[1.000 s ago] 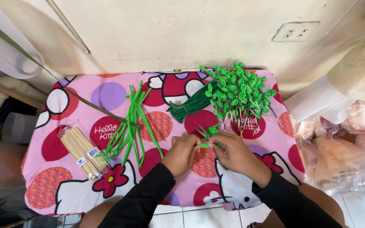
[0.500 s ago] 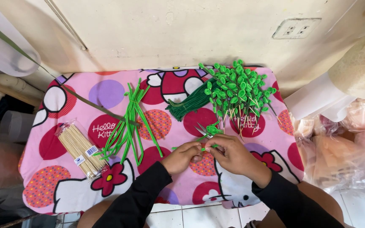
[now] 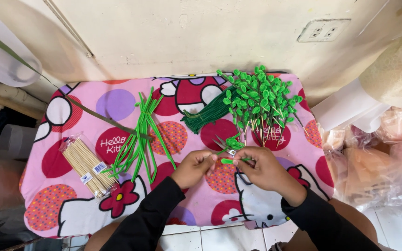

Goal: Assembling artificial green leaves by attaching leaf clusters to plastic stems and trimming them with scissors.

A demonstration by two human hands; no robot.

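Green leaf pick (image 3: 231, 161) now pinched between left hand (image 3: 194, 168) and right hand (image 3: 262, 170), slightly lower than before.

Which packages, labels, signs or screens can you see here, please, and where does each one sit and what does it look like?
Packet of wooden skewers: clear, long plastic bag of pale sticks, lying slantwise on the left of the pink cartoon cloth, beside the bright green strips.
Label on that packet: small white sticker with a barcode, near its lower right edge.
Second sticker: small white and blue oval, just below it.
No signs or screens.
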